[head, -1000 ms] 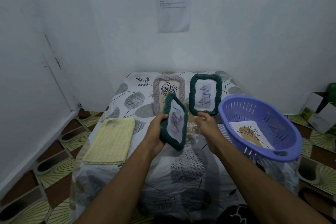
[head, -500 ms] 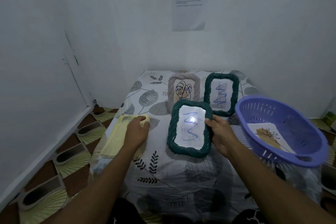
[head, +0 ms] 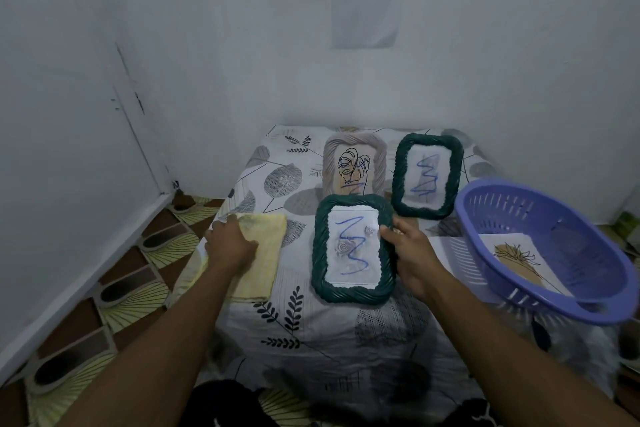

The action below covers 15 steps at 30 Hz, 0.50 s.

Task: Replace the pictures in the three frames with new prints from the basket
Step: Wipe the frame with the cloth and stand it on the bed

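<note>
Our right hand (head: 408, 253) grips the green frame (head: 353, 250); left hand (head: 230, 244) flat on the cloth (head: 263, 253). We should wipe gently.

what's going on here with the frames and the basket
A person is working at a cloth-covered table. Their right hand holds a green frame by its right edge, its blue scribble picture facing up. Their left hand rests on a folded yellow cloth. Two more frames stand behind: a pale frame and another green one. A purple basket on the right holds a new print.
</note>
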Tool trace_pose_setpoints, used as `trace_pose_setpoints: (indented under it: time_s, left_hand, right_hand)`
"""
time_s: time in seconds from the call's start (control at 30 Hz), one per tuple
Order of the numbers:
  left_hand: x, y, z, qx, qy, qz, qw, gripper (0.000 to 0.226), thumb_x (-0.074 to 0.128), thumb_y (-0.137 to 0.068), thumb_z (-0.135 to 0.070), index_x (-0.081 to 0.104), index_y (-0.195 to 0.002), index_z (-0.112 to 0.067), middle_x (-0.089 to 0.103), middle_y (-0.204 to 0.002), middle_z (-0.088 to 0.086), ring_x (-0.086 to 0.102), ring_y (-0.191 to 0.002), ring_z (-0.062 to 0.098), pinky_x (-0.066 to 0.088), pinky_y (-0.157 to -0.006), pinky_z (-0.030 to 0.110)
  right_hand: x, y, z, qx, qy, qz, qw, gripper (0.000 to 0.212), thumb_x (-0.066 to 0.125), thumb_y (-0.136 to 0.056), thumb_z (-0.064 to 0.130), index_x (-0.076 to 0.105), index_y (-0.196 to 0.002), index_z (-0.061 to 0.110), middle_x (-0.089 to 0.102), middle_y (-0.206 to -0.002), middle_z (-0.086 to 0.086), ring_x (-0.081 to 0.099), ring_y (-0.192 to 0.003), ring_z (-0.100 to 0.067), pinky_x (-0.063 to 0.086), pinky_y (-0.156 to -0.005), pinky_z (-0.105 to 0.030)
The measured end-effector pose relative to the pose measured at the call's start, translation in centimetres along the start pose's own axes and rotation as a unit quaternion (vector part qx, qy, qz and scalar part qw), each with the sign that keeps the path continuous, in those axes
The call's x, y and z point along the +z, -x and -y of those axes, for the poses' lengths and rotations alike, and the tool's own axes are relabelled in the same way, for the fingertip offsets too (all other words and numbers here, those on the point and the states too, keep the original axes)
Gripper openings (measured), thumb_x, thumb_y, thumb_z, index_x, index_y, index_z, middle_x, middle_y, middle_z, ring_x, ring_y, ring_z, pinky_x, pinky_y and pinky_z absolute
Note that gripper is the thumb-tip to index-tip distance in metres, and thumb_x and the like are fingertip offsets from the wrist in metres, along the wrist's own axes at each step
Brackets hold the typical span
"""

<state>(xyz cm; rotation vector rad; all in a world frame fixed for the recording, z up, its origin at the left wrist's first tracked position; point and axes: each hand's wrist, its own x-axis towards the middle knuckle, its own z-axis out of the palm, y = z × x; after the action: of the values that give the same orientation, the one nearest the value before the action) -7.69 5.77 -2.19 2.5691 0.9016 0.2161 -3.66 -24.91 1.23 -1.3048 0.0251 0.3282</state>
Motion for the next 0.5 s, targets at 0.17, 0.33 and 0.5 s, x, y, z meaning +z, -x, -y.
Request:
trace_pose_setpoints:
  time_s: [0.17,0.33,0.5]
  left_hand:
    - [-1.4,-0.1,-0.6,-0.08,0.203,-0.002,0.976,0.067,0.078,-0.068,-0.02,0.045,-0.123,-0.001,0.054,-0.121,0.021,0.055,-0.11,0.039,0.048,-0.084,0.039]
    - [-3.0,1.7,-4.0,-0.154,0.473,0.118,0.86,0.013,0.071,-0.082,-0.01,0.06,-0.077,-0.006,0.047,-0.049,0.003,0.04,-0.043,0.015,0.033,-0.042,0.021]
    - [-2.0,4.0,-6.2,-0.14,0.624,0.231,0.733,0.019,0.057,-0.085,0.012,0.057,-0.086,-0.007,0.063,-0.076,0.012,0.063,-0.058,0.016,0.054,-0.051,0.022]
  right_hand:
    - [-0.3,0.5,0.3,-0.009,-0.002,0.007,1.0,0.024,0.054,-0.096,0.007,0.064,-0.116,0.015,0.074,-0.095,-0.005,0.069,-0.081,-0.023,0.056,-0.061,-0.029]
    - [-0.4,0.7,0.4,-0.006,-0.007,-0.008,1.0,0.023,0.055,-0.095,0.009,0.064,-0.116,0.014,0.073,-0.094,-0.006,0.069,-0.08,-0.024,0.056,-0.061,-0.029]
    - [-0.5,1.3,0.4,-0.008,-0.007,-0.005,1.0,0.024,0.054,-0.096,0.012,0.063,-0.119,0.011,0.073,-0.099,-0.009,0.069,-0.082,-0.025,0.056,-0.062,-0.03]
